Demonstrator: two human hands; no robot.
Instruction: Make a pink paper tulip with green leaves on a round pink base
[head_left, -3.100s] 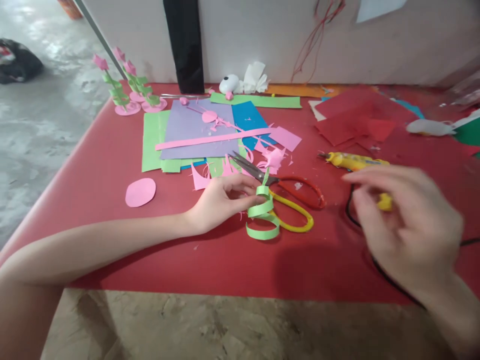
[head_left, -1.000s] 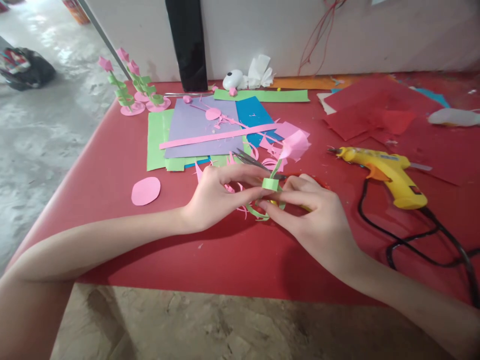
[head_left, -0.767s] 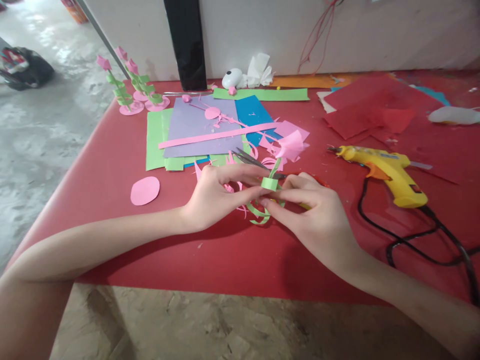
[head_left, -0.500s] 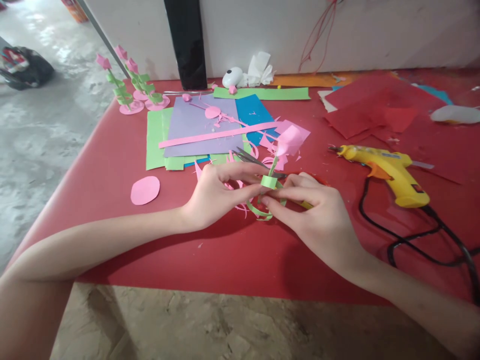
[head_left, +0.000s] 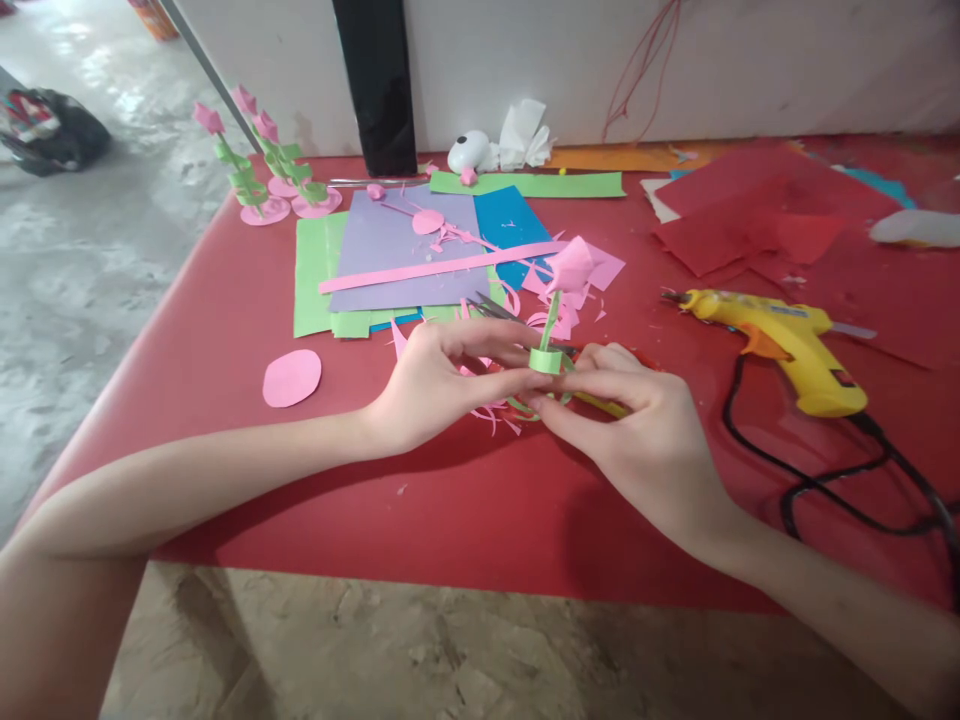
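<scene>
My left hand [head_left: 435,385] and right hand [head_left: 637,430] both pinch the green coiled stem [head_left: 546,360] of a paper flower, pink bud [head_left: 571,265] upright above it, at the red table [head_left: 225,320] centre, over the scissors [head_left: 495,308]. Glue gun [head_left: 780,335] lies right; pink oval [head_left: 292,377] left; finished flowers [head_left: 262,165] far left.

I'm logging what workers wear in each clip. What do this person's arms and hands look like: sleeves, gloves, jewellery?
Both arms are bare from the frame's edge to the fingertips; no sleeve shows. The left hand and the right hand wear no gloves, and no ring, watch, bracelet or marking shows on them. The nails look short and unpainted, though they are small in the picture.
</scene>
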